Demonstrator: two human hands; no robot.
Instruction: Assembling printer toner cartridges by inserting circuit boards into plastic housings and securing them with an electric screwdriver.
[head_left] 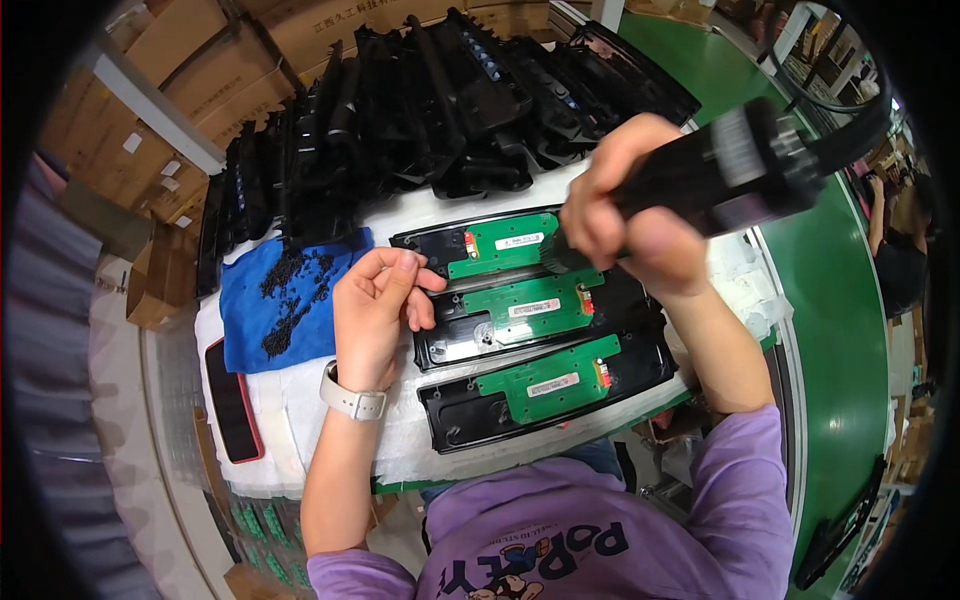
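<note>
My right hand [645,215] is wrapped round a black power screwdriver [735,165], which is tilted, with its tip end low over the right part of the farthest green circuit board [490,245]. That board sits in a black plastic panel [425,243]. Over the panel's left end is my left hand [380,300], thumb and forefinger pinched together; anything between them is too small to make out. Nearer me lie two more panels alike, with a middle circuit board [510,322] and a near circuit board [525,405]. The screwdriver's tip is hidden by my hand and the blur.
Left of the panels, a blue cloth [245,325] bears scattered heaps of small black screws [285,335]. A red-edged phone [232,405] lies in front of it. Many black plastic parts [430,110] are piled at the back, before cardboard boxes [220,70]. A person [900,240] is at far right.
</note>
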